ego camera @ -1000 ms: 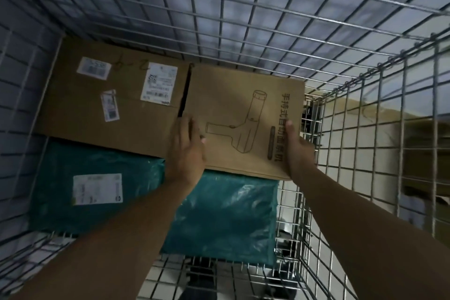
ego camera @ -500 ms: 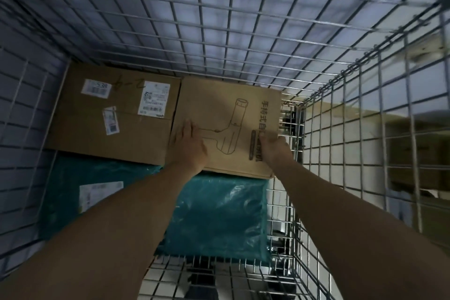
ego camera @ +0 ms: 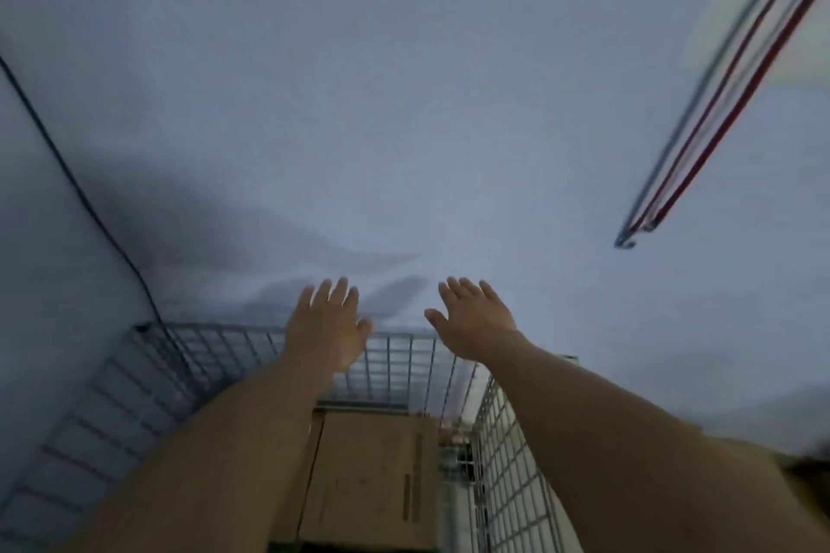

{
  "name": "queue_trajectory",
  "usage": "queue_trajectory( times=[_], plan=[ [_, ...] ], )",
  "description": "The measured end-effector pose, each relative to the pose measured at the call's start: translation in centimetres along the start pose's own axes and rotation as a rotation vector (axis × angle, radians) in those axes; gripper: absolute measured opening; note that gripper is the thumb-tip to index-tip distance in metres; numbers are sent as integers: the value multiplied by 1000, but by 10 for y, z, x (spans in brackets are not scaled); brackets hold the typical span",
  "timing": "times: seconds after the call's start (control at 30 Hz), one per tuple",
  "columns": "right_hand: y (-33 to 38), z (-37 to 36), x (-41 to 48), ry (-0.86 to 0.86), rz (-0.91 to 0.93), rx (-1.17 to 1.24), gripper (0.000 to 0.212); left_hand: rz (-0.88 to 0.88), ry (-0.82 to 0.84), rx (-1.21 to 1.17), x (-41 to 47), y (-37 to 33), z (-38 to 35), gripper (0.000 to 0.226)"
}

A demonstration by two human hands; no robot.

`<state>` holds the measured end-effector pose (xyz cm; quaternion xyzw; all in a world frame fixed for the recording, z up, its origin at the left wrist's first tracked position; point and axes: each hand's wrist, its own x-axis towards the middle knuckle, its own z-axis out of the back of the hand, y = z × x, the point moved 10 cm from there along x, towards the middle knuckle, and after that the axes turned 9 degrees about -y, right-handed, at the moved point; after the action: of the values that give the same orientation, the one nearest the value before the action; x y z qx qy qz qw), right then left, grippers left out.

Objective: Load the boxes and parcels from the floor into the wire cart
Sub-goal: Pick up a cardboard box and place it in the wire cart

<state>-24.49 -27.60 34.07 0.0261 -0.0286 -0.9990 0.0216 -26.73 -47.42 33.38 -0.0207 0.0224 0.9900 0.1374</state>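
**A:** Where are the person's hands?

**B:** Both are raised in front of the pale wall (ego camera: 404, 103), above the far rim of the wire cart (ego camera: 404, 368). The left hand (ego camera: 325, 328) is spread wide, palm away, with its fingers straight. The right hand (ego camera: 471, 321) is just as wide, with its thumb pointing toward the left one. Neither holds or touches anything.

**A:** And the load?

**B:** A cardboard box (ego camera: 373, 476) lies flat inside the cart, low in the view between the two forearms. Its far edge is close to the cart's far mesh wall. Dark printed strips run along its right side, but they are too blurred to read. A brown sliver just left of it, at the left forearm, may be a second box; the arm hides most of it.

**A:** What else is around the cart?

**B:** A black cable (ego camera: 90, 211) runs down the wall on the left to the cart's far left corner. At the upper right, a set of grey and red rails (ego camera: 718, 81) slants across the view, smeared by motion. The cart's right mesh side runs along the inside of the right forearm.
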Motion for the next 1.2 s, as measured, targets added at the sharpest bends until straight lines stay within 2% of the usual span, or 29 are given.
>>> queue_trajectory(
  times=[0.17, 0.27, 0.37, 0.5, 0.73, 0.97, 1.2],
  plan=[
    [-22, 251, -28, -259, -21, -7, 70, -10, -283, 129, -18, -41, 257, 70],
    [-32, 374, -67, -369, -12, -40, 70, 7, -365, 140, -44, -66, 382, 71],
    [-47, 478, -111, -490, -27, -62, 70, -7, -467, 103, -72, -97, 484, 71],
    [-75, 574, -173, -610, -79, -82, 71, -49, -550, 62, -108, -146, 576, 70],
    [-164, 640, -287, -689, -263, -132, 72, -216, -637, -5, -156, -270, 649, 70],
    [-279, 645, -408, -695, -448, -167, 70, -375, -634, -61, -198, -418, 657, 71],
    [-425, 642, -512, -678, -568, -204, 70, -452, -619, -123, -232, -587, 652, 70]
  ],
)
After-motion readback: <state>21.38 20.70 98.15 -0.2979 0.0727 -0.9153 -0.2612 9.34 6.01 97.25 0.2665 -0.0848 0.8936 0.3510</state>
